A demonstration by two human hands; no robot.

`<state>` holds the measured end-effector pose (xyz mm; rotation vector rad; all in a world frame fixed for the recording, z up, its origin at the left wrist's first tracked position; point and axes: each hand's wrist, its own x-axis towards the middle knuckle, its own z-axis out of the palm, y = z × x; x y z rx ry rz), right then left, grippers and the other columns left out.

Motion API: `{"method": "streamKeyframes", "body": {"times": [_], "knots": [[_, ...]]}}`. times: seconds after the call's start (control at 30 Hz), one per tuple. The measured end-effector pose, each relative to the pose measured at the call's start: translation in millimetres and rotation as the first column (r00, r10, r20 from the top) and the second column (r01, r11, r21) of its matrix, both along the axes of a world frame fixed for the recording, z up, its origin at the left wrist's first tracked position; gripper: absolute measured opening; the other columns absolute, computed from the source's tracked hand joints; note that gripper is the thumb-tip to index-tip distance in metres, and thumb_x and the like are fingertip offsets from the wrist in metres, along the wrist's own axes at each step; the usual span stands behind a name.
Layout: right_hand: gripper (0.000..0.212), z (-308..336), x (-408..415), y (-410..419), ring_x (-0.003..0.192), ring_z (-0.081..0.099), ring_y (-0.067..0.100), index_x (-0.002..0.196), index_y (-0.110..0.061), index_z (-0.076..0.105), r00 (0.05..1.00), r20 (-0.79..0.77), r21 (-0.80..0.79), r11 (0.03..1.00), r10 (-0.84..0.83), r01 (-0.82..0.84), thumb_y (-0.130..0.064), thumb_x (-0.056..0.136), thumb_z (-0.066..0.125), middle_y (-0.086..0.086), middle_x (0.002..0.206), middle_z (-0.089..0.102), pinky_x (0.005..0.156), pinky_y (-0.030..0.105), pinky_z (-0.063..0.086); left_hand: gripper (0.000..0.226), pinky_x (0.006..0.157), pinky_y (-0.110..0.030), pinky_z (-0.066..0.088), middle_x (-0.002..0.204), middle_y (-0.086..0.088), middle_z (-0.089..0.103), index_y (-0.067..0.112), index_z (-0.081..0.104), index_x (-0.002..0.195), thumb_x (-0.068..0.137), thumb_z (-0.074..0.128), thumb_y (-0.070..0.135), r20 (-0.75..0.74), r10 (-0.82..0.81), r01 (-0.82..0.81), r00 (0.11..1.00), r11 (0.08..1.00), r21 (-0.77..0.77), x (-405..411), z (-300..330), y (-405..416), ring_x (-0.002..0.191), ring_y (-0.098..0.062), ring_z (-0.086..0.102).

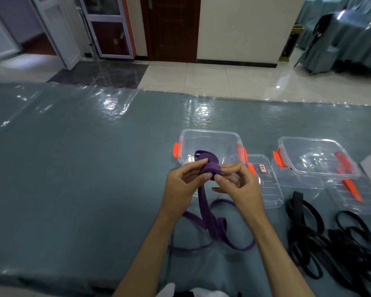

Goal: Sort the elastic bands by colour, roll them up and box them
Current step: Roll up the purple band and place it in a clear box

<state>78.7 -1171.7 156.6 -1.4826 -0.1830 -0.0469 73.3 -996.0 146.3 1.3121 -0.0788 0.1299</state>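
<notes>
Item, purple elastic band [210,228]: partly wound into a small tight roll [211,169] held above the table, the unwound length dropping from the roll between the wrists and lying in loose loops on the table near the person; left hand [183,185]: thumb and forefinger curled round the left side of the roll, pinching it, other fingers bent behind; right hand [238,185]: fingertips pressed against the right end of the roll, thumb at its lower edge, remaining fingers loosely bent beneath; both forearms bare, reaching in from the near edge; item, clear plastic box [210,139] with orange side clips, open, standing just beyond the hands, a second purple band [204,156] coiled inside it; item, clear lid [268,185] with a small label, lying flat to the right of that box, partly behind the right hand; item, second clear box [317,157] with orange clips, open, further right, resting partly on another clear lid [358,198]; item, heap of black elastic bands [334,241], loose and tangled, on the table at the near right, well apart from the purple band; surface: table [73,179] under a grey-blue cloth with a clear plastic sheet over it; beyond: pale tiled floor, a dark wooden door, glazed white-framed doors at left
</notes>
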Motion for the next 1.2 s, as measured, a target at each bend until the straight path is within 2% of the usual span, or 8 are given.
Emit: {"method": "streamKeyframes", "body": {"times": [0.1,0.23,0.37,0.53,0.73,0.9,1.1,1.2], "knots": [[0.015,1,3,-3,0.107,0.075,0.023,0.085,-0.028,0.076,0.998,0.050,-0.111,0.993,-0.026,0.031,-0.024,0.082,0.090,0.002,0.109,0.078,0.080,0.045,0.066,0.032,0.096,-0.034,0.059,0.113,-0.010,0.079,0.008,0.074,0.116,0.086,0.083,0.006,0.033,0.076,-0.076,0.997,0.997,-0.013,-2,0,-2,0.109,-0.027,0.076],[0.015,3,3,-4,0.102,0.077,0.030,0.094,-0.022,0.077,0.999,0.049,-0.034,0.999,0.002,-0.001,-0.018,0.084,0.088,0.011,0.105,0.077,0.087,0.050,0.065,0.030,0.097,-0.035,0.059,0.113,-0.015,0.077,0.001,0.076,0.112,0.085,0.081,0.012,0.073,0.129,-0.129,0.989,0.992,-0.008,-4,-4,-7,0.110,-0.030,0.074],[0.031,2,1,-3,0.103,0.077,0.032,0.113,-0.023,0.073,1.000,-0.013,0.008,1.000,-0.001,0.001,-0.013,0.087,0.085,0.011,0.112,0.077,0.092,0.051,0.063,0.031,0.098,-0.038,0.059,0.117,-0.013,0.073,0.009,0.076,0.122,0.091,0.077,0.011,0.129,0.139,-0.156,0.982,0.979,0.129,-5,-9,-7,0.114,-0.030,0.071],[0.033,-1,-4,-1,0.100,0.079,0.030,0.106,-0.009,0.070,0.997,-0.055,-0.029,0.999,0.045,-0.046,-0.022,0.081,0.087,0.008,0.115,0.077,0.090,0.047,0.065,0.032,0.094,-0.030,0.057,0.114,0.001,0.072,0.021,0.072,0.131,0.099,0.070,0.016,0.206,0.128,-0.186,0.970,0.937,0.295,-6,-9,-8,0.109,-0.024,0.069],[0.032,7,2,-3,0.086,0.074,0.020,0.086,-0.014,0.074,0.997,0.037,-0.248,0.966,-0.063,0.070,-0.042,0.075,0.085,0.001,0.088,0.075,0.071,0.030,0.060,0.016,0.087,-0.032,0.062,0.100,0.002,0.077,0.018,0.073,0.104,0.090,0.082,0.019,0.119,0.254,-0.271,0.960,0.948,0.166,-16,-15,-17,0.098,-0.024,0.075],[0.031,-4,-2,0,0.086,0.078,0.035,0.089,0.001,0.065,0.997,-0.057,-0.010,0.999,-0.054,0.054,-0.024,0.084,0.082,0.018,0.099,0.074,0.068,0.035,0.065,0.026,0.093,-0.035,0.062,0.112,-0.002,0.079,0.019,0.077,0.113,0.088,0.083,0.013,0.079,0.172,-0.178,0.982,0.980,0.087,-19,-22,-17,0.107,-0.024,0.076],[0.024,-9,-4,-1,0.093,0.078,0.035,0.116,-0.019,0.067,0.994,-0.085,0.014,0.998,0.063,-0.062,-0.020,0.095,0.076,0.005,0.115,0.074,0.075,0.040,0.066,0.038,0.101,-0.034,0.058,0.125,-0.006,0.075,0.012,0.071,0.131,0.094,0.073,0.004,0.055,0.006,-0.013,0.998,0.993,0.120,-10,-22,-1,0.118,-0.027,0.072],[0.018,-5,-4,0,0.094,0.078,0.029,0.100,-0.034,0.069,0.998,-0.055,-0.136,0.991,-0.001,-0.007,-0.034,0.086,0.082,0.000,0.111,0.075,0.070,0.044,0.067,0.037,0.101,-0.037,0.059,0.124,0.000,0.076,0.015,0.072,0.130,0.094,0.076,0.008,0.058,0.000,-0.011,0.998,0.980,0.201,-11,-21,3,0.116,-0.023,0.073]]}}
